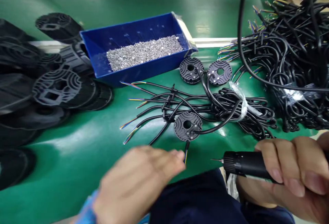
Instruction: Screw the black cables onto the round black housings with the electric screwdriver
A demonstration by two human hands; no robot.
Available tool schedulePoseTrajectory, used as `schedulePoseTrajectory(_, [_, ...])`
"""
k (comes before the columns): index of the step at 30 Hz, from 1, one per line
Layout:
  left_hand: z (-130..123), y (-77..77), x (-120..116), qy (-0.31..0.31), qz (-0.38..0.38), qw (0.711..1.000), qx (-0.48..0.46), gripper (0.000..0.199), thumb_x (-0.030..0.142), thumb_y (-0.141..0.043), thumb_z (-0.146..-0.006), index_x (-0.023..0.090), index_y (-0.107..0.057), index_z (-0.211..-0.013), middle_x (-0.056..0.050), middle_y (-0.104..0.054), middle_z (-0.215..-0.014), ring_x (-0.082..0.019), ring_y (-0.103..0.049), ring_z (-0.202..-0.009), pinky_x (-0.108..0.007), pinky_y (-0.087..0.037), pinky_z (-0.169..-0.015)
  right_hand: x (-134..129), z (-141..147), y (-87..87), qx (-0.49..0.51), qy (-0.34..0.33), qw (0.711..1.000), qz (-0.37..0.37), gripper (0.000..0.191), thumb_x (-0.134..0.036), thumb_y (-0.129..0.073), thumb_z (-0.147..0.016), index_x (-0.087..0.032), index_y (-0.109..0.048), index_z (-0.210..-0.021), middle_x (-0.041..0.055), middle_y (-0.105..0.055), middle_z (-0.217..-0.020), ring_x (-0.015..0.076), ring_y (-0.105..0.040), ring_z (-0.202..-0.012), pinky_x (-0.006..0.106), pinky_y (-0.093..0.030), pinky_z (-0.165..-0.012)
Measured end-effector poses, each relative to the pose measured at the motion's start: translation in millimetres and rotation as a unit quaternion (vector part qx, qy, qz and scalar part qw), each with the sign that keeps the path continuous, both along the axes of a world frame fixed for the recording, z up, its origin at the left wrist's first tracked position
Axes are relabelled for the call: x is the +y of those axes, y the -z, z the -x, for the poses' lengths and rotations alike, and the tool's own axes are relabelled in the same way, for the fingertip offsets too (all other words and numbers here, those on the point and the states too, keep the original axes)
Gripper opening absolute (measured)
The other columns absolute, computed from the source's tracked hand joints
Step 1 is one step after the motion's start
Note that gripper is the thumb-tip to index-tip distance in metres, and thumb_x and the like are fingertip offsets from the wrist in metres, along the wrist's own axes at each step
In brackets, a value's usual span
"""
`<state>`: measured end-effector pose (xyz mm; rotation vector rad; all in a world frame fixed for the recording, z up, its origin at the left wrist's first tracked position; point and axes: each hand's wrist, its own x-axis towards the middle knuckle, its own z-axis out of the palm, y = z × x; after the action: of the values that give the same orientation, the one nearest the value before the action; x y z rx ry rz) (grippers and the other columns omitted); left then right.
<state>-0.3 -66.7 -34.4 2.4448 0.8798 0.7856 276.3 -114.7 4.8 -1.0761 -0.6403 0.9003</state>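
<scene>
My right hand (295,169) is wrapped round a black electric screwdriver (246,164), whose thin bit points left over the bench. My left hand (138,183) is slightly blurred, with its fingers pressed together; what they hold, if anything, is hidden. Just beyond its fingertips, a short cable end (186,148) with coloured wires sticks out below a round black plastic cap (181,131). That cap lies ridged side up, with a cable fixed to it by small screws. Two similar caps, a left one (184,70) and a right one (226,73), lie farther back, joined to the tied cable bundle (221,102).
A blue bin (128,71) of small metal screws (144,52) stands at the back. Black ridged plastic housings (59,86) pile up at left. A large heap of black cables (282,56) fills the right, and a hanging cord (240,38) loops before it. The bench top (77,148) is green.
</scene>
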Motion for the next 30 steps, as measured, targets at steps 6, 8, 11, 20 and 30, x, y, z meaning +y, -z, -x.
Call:
schedulePoseTrajectory(6, [20, -19.4, 140, -0.323, -0.055, 0.924, 0.200, 0.043, 0.059, -0.064, -0.097, 0.023, -0.077, -0.077, -0.007, -0.074, -0.082, -0.029, -0.070, -0.088, -0.043, -0.052, -0.082, 6, 4, -1.2, -0.016, -0.012, 1.000, -0.010, 0.039, -0.031, -0.097, -0.077, -0.034, -0.065, -0.100, -0.0112, -0.049, -0.056, 0.0082, -0.028, -0.035, 0.031, -0.041, -0.036])
schedulePoseTrajectory(8, [14, -15.5, 186, -0.277, -0.013, 0.927, 0.253, 0.034, 0.044, -0.056, -0.103, 0.023, -0.081, -0.109, -0.007, -0.078, -0.105, -0.028, -0.069, -0.102, -0.043, -0.051, -0.093, 8, 4, 2.0, -0.027, -0.004, 0.999, -0.033, 0.043, -0.034, -0.099, -0.073, -0.033, -0.065, -0.099, -0.0119, -0.043, -0.053, 0.0080, -0.022, -0.033, 0.031, -0.034, -0.031])
schedulePoseTrajectory(11, [5, -4.4, 235, -0.254, 0.054, 0.919, 0.297, 0.034, 0.036, -0.072, -0.091, 0.026, -0.079, -0.123, -0.005, -0.079, -0.102, -0.028, -0.069, -0.102, -0.043, -0.051, -0.094, 12, 1, 6.3, -0.023, 0.004, 0.996, -0.081, 0.039, -0.034, -0.096, -0.074, -0.031, -0.065, -0.098, -0.0122, -0.039, -0.050, 0.0076, -0.018, -0.031, 0.031, -0.026, -0.027])
schedulePoseTrajectory(20, [12, 6.1, 256, -0.278, 0.121, 0.925, 0.228, 0.051, 0.078, -0.077, -0.075, 0.027, -0.080, -0.078, 0.005, -0.061, -0.070, -0.018, -0.052, -0.081, -0.038, -0.044, -0.093, 21, -16, 3.5, -0.007, -0.034, 0.991, -0.127, 0.032, -0.025, -0.084, -0.079, -0.030, -0.073, -0.108, -0.0099, -0.048, -0.054, 0.0069, -0.030, -0.031, 0.029, -0.035, -0.030])
schedulePoseTrajectory(30, [18, -9.8, 240, -0.308, 0.093, 0.931, 0.171, 0.047, 0.073, -0.075, -0.077, 0.030, -0.081, -0.093, 0.009, -0.054, -0.067, -0.013, -0.046, -0.072, -0.032, -0.041, -0.077, 31, -3, -12.7, 0.018, -0.041, 0.987, -0.157, 0.029, -0.017, -0.078, -0.078, -0.025, -0.073, -0.106, -0.0082, -0.055, -0.058, 0.0074, -0.036, -0.032, 0.028, -0.034, -0.031])
